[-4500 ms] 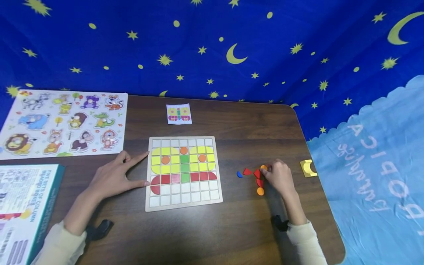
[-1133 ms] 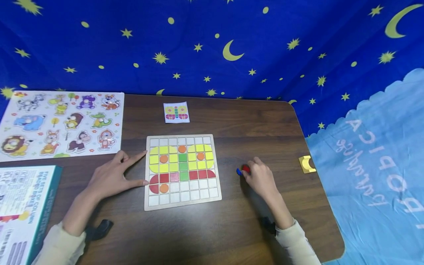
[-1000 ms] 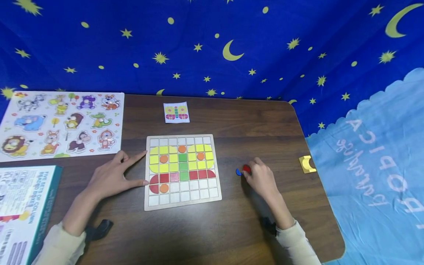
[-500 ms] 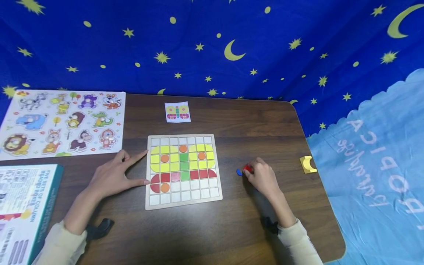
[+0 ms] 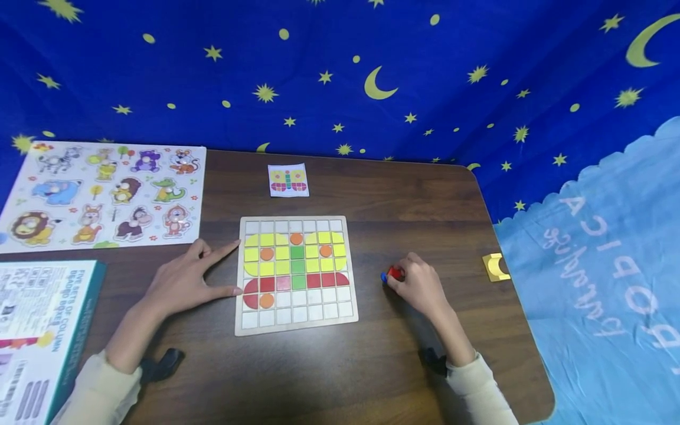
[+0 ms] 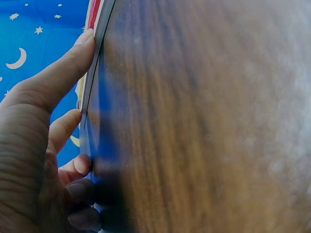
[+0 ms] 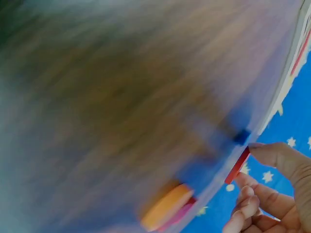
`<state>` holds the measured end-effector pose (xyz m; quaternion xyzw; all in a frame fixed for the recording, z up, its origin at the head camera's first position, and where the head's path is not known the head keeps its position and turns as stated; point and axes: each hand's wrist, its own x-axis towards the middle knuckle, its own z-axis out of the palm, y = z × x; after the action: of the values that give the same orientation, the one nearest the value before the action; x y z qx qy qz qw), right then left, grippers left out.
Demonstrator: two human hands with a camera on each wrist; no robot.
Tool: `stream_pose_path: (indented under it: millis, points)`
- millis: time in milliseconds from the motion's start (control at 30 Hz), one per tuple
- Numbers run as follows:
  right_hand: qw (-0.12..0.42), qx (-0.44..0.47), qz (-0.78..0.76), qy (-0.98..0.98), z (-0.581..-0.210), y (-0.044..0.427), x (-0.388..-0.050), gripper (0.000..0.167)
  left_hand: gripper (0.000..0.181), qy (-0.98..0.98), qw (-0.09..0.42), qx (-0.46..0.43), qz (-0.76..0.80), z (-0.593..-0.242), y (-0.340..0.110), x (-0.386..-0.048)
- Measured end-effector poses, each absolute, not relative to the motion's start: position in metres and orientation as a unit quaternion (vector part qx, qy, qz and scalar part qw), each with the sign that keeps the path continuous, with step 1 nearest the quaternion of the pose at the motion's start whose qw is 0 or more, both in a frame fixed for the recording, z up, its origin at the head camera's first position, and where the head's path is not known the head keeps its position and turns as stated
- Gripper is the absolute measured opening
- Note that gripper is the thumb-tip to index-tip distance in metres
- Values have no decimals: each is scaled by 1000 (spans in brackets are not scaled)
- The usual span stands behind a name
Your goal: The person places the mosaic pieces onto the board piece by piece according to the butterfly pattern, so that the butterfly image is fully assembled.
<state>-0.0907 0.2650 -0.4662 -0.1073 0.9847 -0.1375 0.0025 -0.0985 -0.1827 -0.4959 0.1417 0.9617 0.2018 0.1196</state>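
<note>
My left hand (image 5: 183,280) lies beside the wooden grid board (image 5: 238,327), its straight index finger and thumb touching the left rim. In the left wrist view the same hand (image 6: 34,116) shows its fingertips along the board's edge. To the right, my right hand (image 5: 419,286) pinches a red piece (image 7: 238,166) between thumb and finger, low over the table. Close by is a small blue piece (image 5: 383,277). An orange disc (image 7: 167,208) and a reddish piece (image 7: 179,217) show in the right wrist view; the hand hides them from the head camera. Yellow, green, red and orange pieces form a pattern on the board.
A pattern card (image 5: 288,180) lies behind the board. The animal puzzle sheet (image 5: 108,198) and a boxed set (image 5: 42,330) occupy the left side. At the right table edge sits a yellow block (image 5: 495,268). A starry blue cloth hangs behind.
Since the oldest frame, an orange disc has appeared in the board's lower left, and my right hand has shifted left to the red piece. Over the last second it stays there; my left hand keeps still.
</note>
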Motion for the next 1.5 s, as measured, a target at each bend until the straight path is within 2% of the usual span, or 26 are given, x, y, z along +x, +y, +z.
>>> stream_pose_path:
  millis: [267, 567, 900, 1333, 1500]
  points:
    - [-28, -201, -118, 972, -453, 228, -87, 21, 99, 961, 126, 139, 203, -496, -182, -99]
    - [25, -297, -117, 947, -452, 169, -80, 23, 100, 961, 130, 134, 203, -497, -182, -98]
    - [42, -404, -120, 906, -460, 118, -80, 19, 100, 961, 131, 131, 204, -497, -181, -99]
    - [37, -441, -103, 891, -467, 94, -84, 7, 98, 960, 121, 136, 211, -498, -181, -98]
    - [37, -440, -107, 891, -467, 91, -83, 8, 98, 961, 114, 137, 211, -498, -182, -98]
